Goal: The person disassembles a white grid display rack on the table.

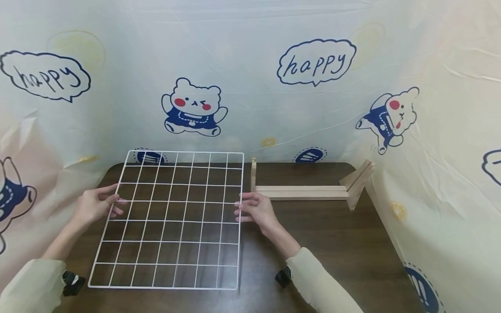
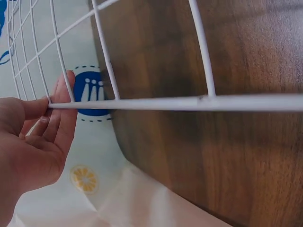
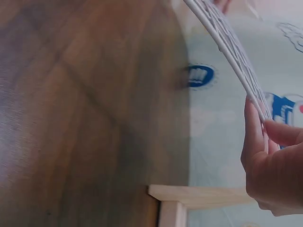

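Note:
A white wire grid panel (image 1: pixel 172 221) is held up over the brown table, tilted with its far edge against the backdrop in the head view. My left hand (image 1: pixel 95 205) pinches its left side rod between thumb and fingers. On the opposite side, my right hand (image 1: pixel 258 211) grips the right rod the same way. The left wrist view shows the thumb of the left hand (image 2: pixel 40 137) on the rod, fingers behind the wires. In the right wrist view the panel (image 3: pixel 227 52) appears nearly edge-on, pinched by the right hand (image 3: pixel 274 161).
A pale wooden frame (image 1: pixel 301 193), a long bar with an upright at each end, stands at the back right of the brown table (image 1: pixel 313 243), close by the right hand. A printed backdrop (image 1: pixel 250 65) with bears and "happy" bubbles surrounds the table's back and sides.

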Tool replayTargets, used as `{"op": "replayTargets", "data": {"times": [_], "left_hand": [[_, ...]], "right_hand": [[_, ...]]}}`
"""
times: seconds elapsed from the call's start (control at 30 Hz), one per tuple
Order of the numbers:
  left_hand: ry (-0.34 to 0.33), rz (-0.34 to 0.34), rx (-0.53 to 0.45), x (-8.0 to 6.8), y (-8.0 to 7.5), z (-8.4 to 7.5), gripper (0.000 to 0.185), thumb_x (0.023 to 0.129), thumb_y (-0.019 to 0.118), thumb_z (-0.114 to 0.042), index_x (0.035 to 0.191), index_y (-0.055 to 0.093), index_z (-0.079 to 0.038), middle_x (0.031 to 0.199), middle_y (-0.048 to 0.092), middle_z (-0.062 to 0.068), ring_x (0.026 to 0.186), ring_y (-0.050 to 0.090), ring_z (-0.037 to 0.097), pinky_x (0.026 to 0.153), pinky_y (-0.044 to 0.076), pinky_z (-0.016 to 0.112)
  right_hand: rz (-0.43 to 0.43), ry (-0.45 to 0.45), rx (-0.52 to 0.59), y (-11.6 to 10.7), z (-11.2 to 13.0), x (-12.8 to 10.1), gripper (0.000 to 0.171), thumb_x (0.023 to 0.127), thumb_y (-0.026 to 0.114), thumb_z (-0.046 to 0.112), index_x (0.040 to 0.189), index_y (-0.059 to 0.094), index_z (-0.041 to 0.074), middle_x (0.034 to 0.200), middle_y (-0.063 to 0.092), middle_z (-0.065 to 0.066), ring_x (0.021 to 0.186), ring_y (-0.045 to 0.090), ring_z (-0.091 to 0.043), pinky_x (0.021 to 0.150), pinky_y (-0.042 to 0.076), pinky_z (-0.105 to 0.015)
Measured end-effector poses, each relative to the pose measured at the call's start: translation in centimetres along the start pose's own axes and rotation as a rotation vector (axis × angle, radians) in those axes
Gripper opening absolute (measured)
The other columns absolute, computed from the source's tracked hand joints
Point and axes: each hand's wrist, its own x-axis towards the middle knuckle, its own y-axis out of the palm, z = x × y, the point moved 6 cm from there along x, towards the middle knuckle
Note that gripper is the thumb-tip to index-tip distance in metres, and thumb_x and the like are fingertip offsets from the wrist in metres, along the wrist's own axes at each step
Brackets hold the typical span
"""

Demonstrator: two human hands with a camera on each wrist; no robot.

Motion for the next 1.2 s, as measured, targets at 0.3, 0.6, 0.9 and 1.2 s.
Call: {"op": "replayTargets", "data": {"times": [0.3,0.6,0.9,1.2], "left_hand": [[-0.051,0.021,0.083,0.9,1.7,1.1,0.049,0.101,0.046,-0.006,0.140,0.031,0.018,0.090,0.069,0.029,0.056,0.070,0.022,0.053,0.058,0.037],[-0.088,-0.004,0.138,1.4,2.5,2.2,0.047,0.100,0.044,-0.004,0.139,0.032,0.019,0.094,0.068,0.032,0.058,0.070,0.023,0.053,0.058,0.035],[-0.101,0.010,0.135,1.0,3.1,3.7,0.045,0.100,0.044,-0.002,0.137,0.034,0.021,0.088,0.069,0.030,0.060,0.071,0.029,0.053,0.058,0.035],[-0.154,0.014,0.127,1.6,4.1,4.1,0.046,0.097,0.046,0.001,0.135,0.032,0.024,0.088,0.068,0.032,0.063,0.071,0.027,0.054,0.059,0.034]], "right_hand": [[-0.080,0.019,-0.043,-0.5,-2.0,0.9,0.032,0.089,0.057,-0.013,0.120,0.056,-0.010,0.097,0.069,-0.024,0.077,0.071,-0.031,0.078,0.056,-0.051],[-0.070,-0.008,-0.162,-0.1,-2.7,1.3,0.049,0.079,0.061,-0.021,0.127,0.050,-0.014,0.106,0.065,-0.030,0.078,0.070,-0.033,0.072,0.059,-0.041],[-0.044,-0.097,-0.394,0.5,-2.9,1.5,0.062,0.076,0.062,-0.021,0.135,0.045,-0.013,0.110,0.063,-0.033,0.077,0.071,-0.035,0.070,0.060,-0.037],[-0.073,-0.141,-0.649,0.7,-2.7,1.5,0.063,0.074,0.060,-0.022,0.134,0.045,-0.015,0.098,0.066,-0.025,0.067,0.070,-0.026,0.057,0.056,-0.021]]}}
